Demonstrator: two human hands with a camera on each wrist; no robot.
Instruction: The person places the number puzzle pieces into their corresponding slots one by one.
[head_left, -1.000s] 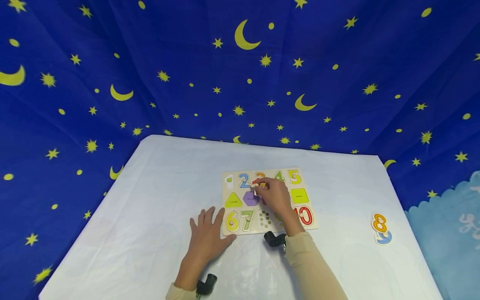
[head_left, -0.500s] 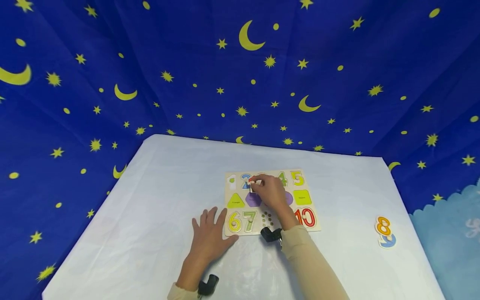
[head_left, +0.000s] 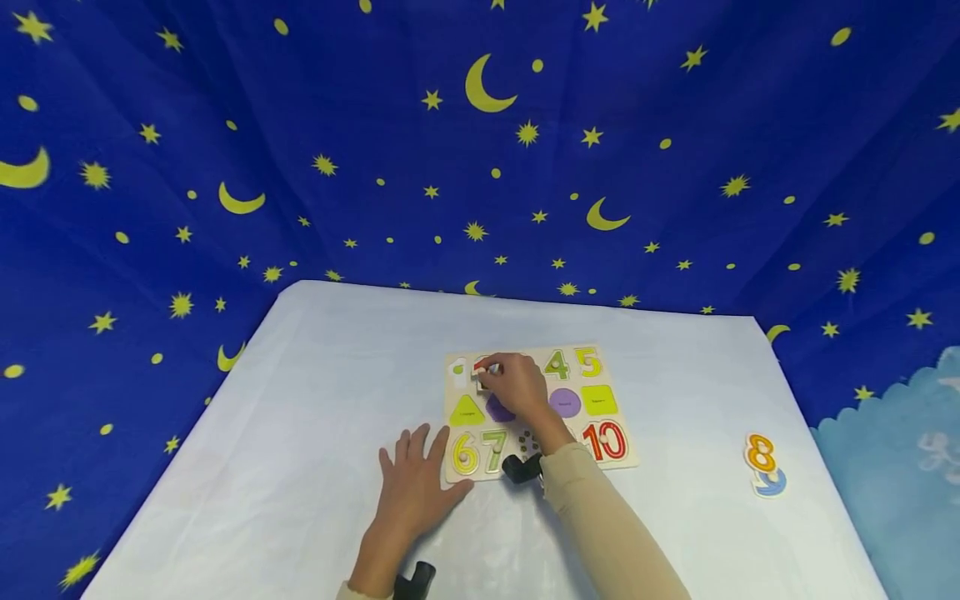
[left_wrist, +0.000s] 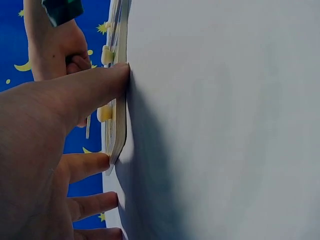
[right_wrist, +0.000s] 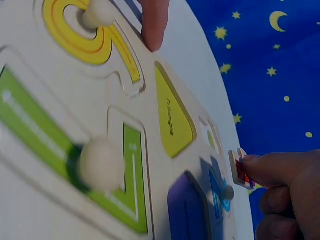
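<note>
In the head view, a wooden number puzzle board (head_left: 573,383) lies on the white table. My right hand (head_left: 521,387) is over its upper left part and pinches a red number piece (right_wrist: 241,172), apparently the 1, between thumb and fingers. The piece is held above the board, near the blue 2 (right_wrist: 216,192) and the white 1 recess with a green apple (head_left: 458,372). My left hand (head_left: 416,483) rests with spread fingers at the board's lower left corner. In the left wrist view its thumb (left_wrist: 100,82) touches the board's edge.
An orange 8 (head_left: 761,452) overlaps a blue number piece (head_left: 772,483) at the table's right. Knobbed pieces 4 (head_left: 557,365), 5 (head_left: 588,362), 6 (head_left: 465,454), 7 (head_left: 493,452) and 10 (head_left: 604,440) sit in the board. A star-patterned blue cloth (head_left: 375,125) hangs behind.
My right hand has moved left across the board with the red piece, from near the 3 toward the 1 recess. My left hand stays at the board's corner.
</note>
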